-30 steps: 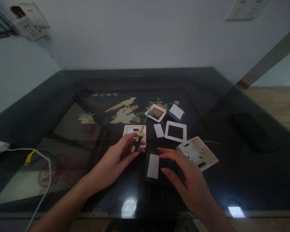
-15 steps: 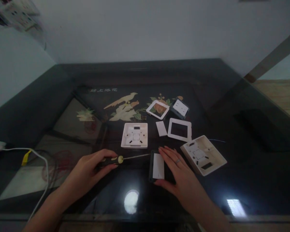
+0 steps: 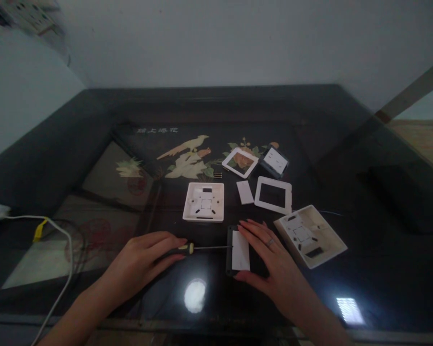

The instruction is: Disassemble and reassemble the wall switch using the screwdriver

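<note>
My left hand (image 3: 152, 253) is closed around the handle of a screwdriver (image 3: 212, 247), whose shaft points right. Its tip meets the left edge of the white plate on a wall switch module (image 3: 240, 252) with a dark frame. Fingers and thumb of my right hand (image 3: 265, 252) grip that module at its top and bottom on the table. Just beyond the screwdriver lies a shallow white mounting box (image 3: 204, 202). To the right of my right hand rests a deeper white mounting box (image 3: 311, 236), turned at an angle.
Farther back lie a white rocker plate (image 3: 245, 192), two cover frames (image 3: 273, 194) (image 3: 240, 162), a socket module (image 3: 274, 161) and several screws (image 3: 217, 176). A white cable (image 3: 71, 250) with a yellow tag runs along the left of the glossy dark table (image 3: 159, 108).
The screwdriver has swung level and lower, its tip moving from the module's upper left edge to the middle of the plate's left side. The whole view has shifted slightly.
</note>
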A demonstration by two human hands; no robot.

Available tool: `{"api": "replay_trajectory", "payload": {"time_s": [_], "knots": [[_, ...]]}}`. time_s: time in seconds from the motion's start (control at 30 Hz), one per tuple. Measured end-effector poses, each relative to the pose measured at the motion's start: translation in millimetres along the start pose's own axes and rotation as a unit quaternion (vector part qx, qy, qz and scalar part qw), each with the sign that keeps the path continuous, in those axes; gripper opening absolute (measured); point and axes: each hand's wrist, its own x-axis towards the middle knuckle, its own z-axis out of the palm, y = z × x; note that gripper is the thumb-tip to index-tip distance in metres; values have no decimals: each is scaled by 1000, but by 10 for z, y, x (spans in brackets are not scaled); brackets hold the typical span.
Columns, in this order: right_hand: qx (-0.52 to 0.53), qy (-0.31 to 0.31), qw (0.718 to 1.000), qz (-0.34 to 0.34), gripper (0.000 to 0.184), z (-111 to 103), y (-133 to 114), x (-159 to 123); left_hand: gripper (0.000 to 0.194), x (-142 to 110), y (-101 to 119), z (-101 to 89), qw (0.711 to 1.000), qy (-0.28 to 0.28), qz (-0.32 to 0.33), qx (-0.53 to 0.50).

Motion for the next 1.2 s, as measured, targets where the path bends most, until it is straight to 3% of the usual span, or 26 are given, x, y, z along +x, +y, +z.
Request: {"api": "replay_trajectory", "payload": {"time_s": [0.4,0.57,0.73,0.87,1.03,1.2], "knots": [[0,-9,1000,1,75,-5,-11,14,23,17,8,-72,995,11,59,78],[-12,-6,1000,-7,72,-10,-12,22,23,19,77,-151,978,21,131,162],[-25,-3,1000,-16,71,-6,-24,27,23,57,149,-212,960,12,162,228],[-36,-15,999,-11,70,-25,-46,45,28,102,98,-117,985,-14,92,146],[-46,-17,999,-10,71,-55,-66,47,18,87,0,67,998,-65,-24,-3],[-38,-8,999,-11,70,-45,-49,30,12,62,-34,168,997,-29,-52,-50]]}}
